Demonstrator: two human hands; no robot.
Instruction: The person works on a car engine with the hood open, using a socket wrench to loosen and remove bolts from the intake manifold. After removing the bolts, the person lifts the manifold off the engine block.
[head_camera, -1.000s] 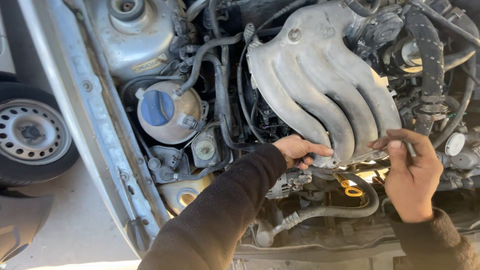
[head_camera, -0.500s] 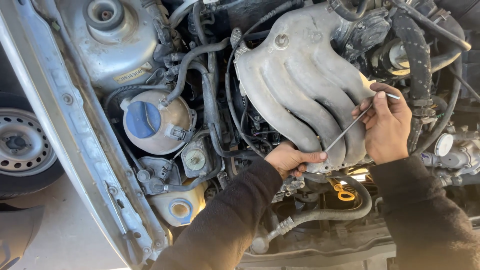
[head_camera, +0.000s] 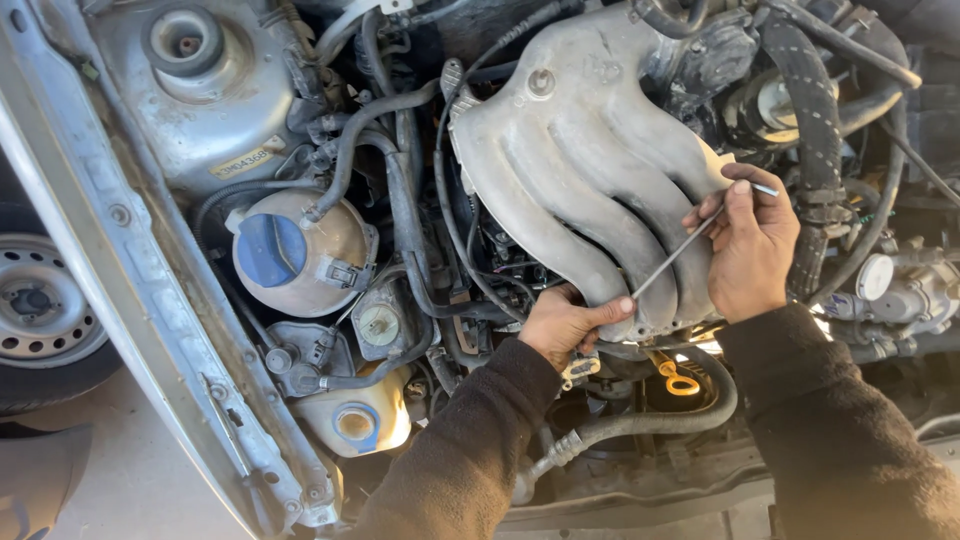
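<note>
Landmark: grey manifold (head_camera: 585, 170), centre of engine bay.

R hand (head_camera: 752, 250) sits at the manifold's right edge, palm facing away, back of hand to camera, wrist bent, dark sleeve running off toward bottom right. Fingers curled shut, thumb + index pinching the upper end of a thin metal rod (head_camera: 680, 255); a short tip of it pokes out past the fingers. Rod slants down-left across the manifold's lower right runners, its lower end reaching the manifold's bottom edge.

L hand (head_camera: 565, 325) is under the manifold's bottom edge, forearm in dark sleeve coming up from bottom centre. Fingers bent loosely, thumb stretched out right along the manifold's underside, thumb tip just at the rod's lower end. Can't tell if it truly grips the rod or only touches it; rest of the fingers are tucked beneath, partly hidden.

Just below the manifold, between the two wrists: yellow ring handle (head_camera: 680, 383), beside a black hose (head_camera: 650, 420) curving under it. Left of the manifold: round tank w/ blue cap (head_camera: 272, 250), and lower left a whitish tank (head_camera: 360, 420) w/ blue-rimmed cap. Right of the manifold: ribbed black hose (head_camera: 815, 130) running upright. Far left of it, beyond the fender, a steel wheel (head_camera: 40, 305).
</note>
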